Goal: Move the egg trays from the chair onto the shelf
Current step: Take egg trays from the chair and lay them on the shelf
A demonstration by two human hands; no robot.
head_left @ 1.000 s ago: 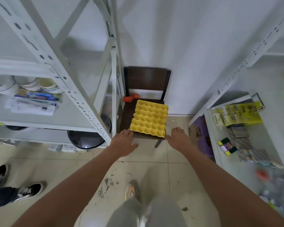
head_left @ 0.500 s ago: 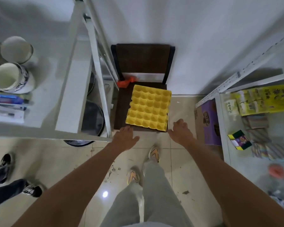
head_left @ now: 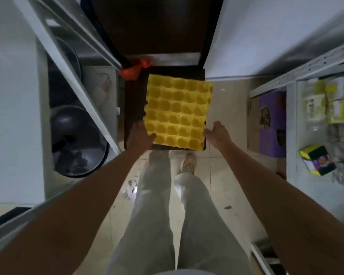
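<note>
A yellow egg tray (head_left: 177,112) lies on the seat of a dark brown chair (head_left: 134,100) that stands against the white wall; whether more trays are stacked under it I cannot tell. My left hand (head_left: 140,135) holds the tray's near left corner, thumb on top of the rim. My right hand (head_left: 218,133) is at the near right corner, its fingertips touching the tray's edge and the thumb raised. Both arms reach forward over my legs.
A white metal shelf (head_left: 14,96) stands to the left, with black pans (head_left: 77,139) low beside the chair. An orange bag (head_left: 134,69) lies at the seat's back left. To the right, another white shelf (head_left: 292,120) holds packets, with a purple box (head_left: 270,124) on the floor.
I have stepped closer and bent over the chair. Both hands moved forward from in front of the seat to the tray's near corners, and the left hand took hold.
</note>
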